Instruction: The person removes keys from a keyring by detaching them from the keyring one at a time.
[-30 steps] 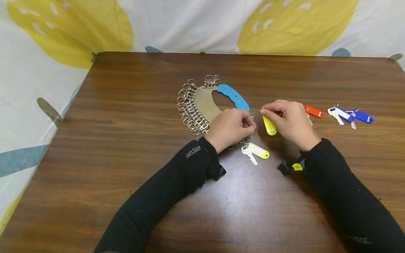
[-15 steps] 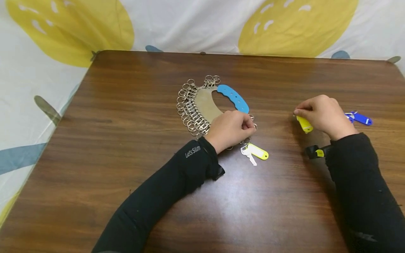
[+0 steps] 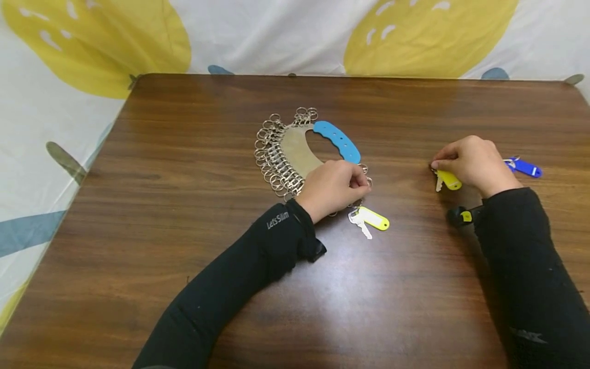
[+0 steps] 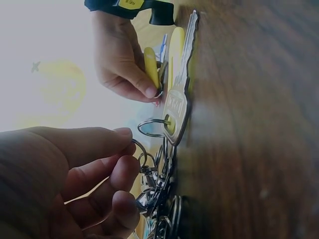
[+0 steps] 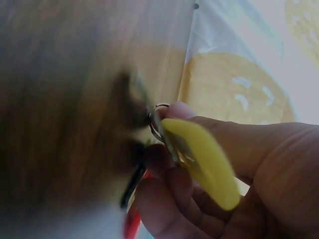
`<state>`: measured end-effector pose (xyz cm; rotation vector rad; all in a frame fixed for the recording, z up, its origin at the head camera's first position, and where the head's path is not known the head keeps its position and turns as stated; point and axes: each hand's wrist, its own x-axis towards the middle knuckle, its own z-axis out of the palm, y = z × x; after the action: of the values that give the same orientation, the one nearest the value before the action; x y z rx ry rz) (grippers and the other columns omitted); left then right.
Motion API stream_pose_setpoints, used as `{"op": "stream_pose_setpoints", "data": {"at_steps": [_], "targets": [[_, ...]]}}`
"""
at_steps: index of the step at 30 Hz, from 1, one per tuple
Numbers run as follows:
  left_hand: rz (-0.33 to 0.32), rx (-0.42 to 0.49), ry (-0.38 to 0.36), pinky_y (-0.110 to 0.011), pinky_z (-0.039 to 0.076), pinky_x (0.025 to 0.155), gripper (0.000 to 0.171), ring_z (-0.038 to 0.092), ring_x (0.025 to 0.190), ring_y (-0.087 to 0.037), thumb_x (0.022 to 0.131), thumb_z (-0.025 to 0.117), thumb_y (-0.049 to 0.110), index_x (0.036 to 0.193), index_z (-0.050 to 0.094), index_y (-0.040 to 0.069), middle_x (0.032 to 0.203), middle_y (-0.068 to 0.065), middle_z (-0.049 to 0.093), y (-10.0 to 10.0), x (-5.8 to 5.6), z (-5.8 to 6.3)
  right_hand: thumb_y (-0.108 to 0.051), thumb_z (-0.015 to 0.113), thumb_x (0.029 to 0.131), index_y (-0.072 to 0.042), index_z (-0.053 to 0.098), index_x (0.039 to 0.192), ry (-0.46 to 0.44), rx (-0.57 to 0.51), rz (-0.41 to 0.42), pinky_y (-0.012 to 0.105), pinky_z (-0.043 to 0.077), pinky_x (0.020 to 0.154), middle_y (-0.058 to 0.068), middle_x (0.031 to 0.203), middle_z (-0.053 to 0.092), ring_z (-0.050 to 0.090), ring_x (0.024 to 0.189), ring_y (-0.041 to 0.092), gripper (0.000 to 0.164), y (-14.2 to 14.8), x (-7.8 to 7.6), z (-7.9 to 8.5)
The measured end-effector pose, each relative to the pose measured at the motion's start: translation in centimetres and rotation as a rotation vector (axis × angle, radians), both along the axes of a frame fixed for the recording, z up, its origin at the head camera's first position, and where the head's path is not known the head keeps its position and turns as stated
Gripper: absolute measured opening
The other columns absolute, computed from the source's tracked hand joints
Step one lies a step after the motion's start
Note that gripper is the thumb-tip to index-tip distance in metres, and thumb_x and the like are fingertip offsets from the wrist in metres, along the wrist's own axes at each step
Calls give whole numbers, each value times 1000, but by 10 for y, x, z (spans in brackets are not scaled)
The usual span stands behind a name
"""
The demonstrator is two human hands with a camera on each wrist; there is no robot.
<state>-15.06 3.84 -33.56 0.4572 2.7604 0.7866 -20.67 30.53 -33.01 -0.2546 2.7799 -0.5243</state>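
Note:
My left hand (image 3: 329,187) pinches a small metal ring (image 4: 142,151) at the near end of a metal key holder (image 3: 295,148) with a blue grip (image 3: 338,141) and clip rings along its curved edge. Beside that hand, a yellow-framed key tag (image 3: 377,220) and its key (image 3: 361,224) lie on the table, their ring close to the holder's clips. To the right, my right hand (image 3: 477,164) pinches the ring (image 5: 158,119) of another yellow key tag (image 3: 449,180), whose key (image 3: 439,183) hangs beside it, close over the table.
A blue key tag (image 3: 527,168) lies beyond my right hand, which partly covers the keys there. A red tag (image 5: 132,221) shows behind the fingers in the right wrist view. The wooden table (image 3: 230,282) ends at a patterned cloth (image 3: 272,36).
My right hand has moved right, away from the key holder, carrying the yellow key tag, and now covers the red tag. Its key has come into view. My left hand stays at the ring.

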Motion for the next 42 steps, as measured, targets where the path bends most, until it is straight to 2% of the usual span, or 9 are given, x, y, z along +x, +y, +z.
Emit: {"op": "stream_pose_setpoints", "data": {"at_steps": [8,15,24,30,36,40,42], "targets": [[-9,0,7,-21,41,62,9,57,73,-4,86,66,35,85,72,28,81,13,67,0,0,0,-38,62,90,-3,70,108,-52,-8,-36,38,39,73,28,117,60,49,103,40,40,6,0,1],[-9,6,1,-21,41,61,9,56,71,-4,86,67,34,84,71,28,79,14,66,0,1,0,-37,64,89,-1,65,99,-52,-7,-40,36,38,67,21,99,64,48,90,35,37,9,0,0],[-22,-17,-4,-22,41,61,6,56,71,-4,85,68,32,84,73,28,79,14,66,0,1,-1,-33,67,87,-3,62,93,-54,2,-44,36,34,66,17,92,60,46,84,34,31,10,1,2],[-68,-59,-22,-22,41,61,10,56,70,-4,85,66,31,90,75,29,79,15,67,-2,1,-1,-29,68,86,-2,65,91,-61,15,-43,36,33,67,17,92,61,48,83,34,27,7,0,2],[-121,-77,-18,-22,40,61,9,55,73,-6,87,64,31,87,73,27,75,11,62,-6,-1,4,-23,65,88,-2,67,94,-59,39,-9,38,36,68,19,95,64,50,85,34,22,3,2,7],[-219,-149,-20,-22,41,61,14,56,76,-6,87,61,24,95,72,27,80,10,65,-8,-2,6,-17,59,90,0,65,103,43,47,27,46,41,72,23,99,64,55,88,36,22,-12,12,21],[-262,-169,-28,-23,42,62,20,57,78,-6,87,60,21,102,71,28,85,10,67,-8,-2,8,-19,58,91,-1,65,103,123,39,43,45,42,69,20,93,64,57,83,33,23,-25,22,31]]}}
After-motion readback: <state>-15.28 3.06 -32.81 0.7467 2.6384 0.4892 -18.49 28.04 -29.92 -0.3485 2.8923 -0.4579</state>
